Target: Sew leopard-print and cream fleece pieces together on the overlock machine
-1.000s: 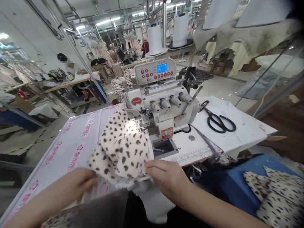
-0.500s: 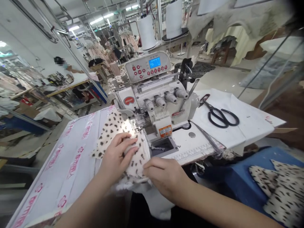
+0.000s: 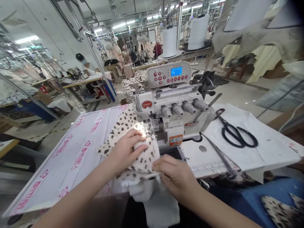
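Observation:
A cream plush fabric with dark spots point(image 3: 125, 121) lies on the sewing table, one edge under the presser foot of a white overlock sewing machine point(image 3: 155, 98). My left hand point(image 3: 125, 150) rests on the cloth just before the lit needle area, thumb and fingers gathering a fold of it. At the near right edge, my right hand point(image 3: 174, 175) pinches the fabric between thumb and bent fingers; its fingertips are partly hidden. White fabric point(image 3: 161, 202) hangs below the spotted piece over the table's front edge.
Black-handled scissors point(image 3: 235, 133) lie on the white tabletop at right. Further spotted pieces point(image 3: 280, 209) rest on a blue surface point(image 3: 239, 196) low at right. Thread cones point(image 3: 169, 41) stand behind the machine. Another person point(image 3: 86, 65) sits at a distant table.
The camera view has swung left, so the machine and table appear further right. Both hands keep their hold on the fabric, and more white cloth shows hanging below.

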A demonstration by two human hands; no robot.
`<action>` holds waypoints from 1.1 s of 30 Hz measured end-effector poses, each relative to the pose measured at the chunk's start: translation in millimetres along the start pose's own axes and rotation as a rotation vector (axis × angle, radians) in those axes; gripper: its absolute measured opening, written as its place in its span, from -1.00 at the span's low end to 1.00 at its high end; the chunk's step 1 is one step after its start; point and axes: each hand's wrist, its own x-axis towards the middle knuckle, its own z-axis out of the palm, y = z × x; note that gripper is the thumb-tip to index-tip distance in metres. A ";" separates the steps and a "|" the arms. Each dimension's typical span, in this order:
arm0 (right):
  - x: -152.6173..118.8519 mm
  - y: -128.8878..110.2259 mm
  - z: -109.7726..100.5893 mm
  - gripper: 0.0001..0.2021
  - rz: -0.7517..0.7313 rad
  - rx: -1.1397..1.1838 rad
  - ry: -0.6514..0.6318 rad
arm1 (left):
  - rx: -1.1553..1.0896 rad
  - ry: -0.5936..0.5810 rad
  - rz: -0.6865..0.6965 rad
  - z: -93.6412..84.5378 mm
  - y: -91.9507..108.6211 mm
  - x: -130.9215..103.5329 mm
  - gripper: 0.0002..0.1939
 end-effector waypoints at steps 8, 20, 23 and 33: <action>9.8 7.0 -2.3 -0.75 0.002 0.017 0.041 | -0.036 -0.054 0.001 -13.9 -8.5 5.4 -0.71; 19.1 18.6 2.3 -0.72 0.034 0.107 0.087 | 0.000 -0.151 0.044 -24.7 -23.9 23.3 -0.72; 26.5 26.0 1.3 -0.72 0.080 0.109 0.080 | 0.056 -0.126 0.061 -26.1 -27.7 32.4 -0.71; 30.2 25.9 0.0 -0.69 0.192 0.042 0.098 | -0.001 -0.190 0.025 -38.8 -50.2 58.4 -0.63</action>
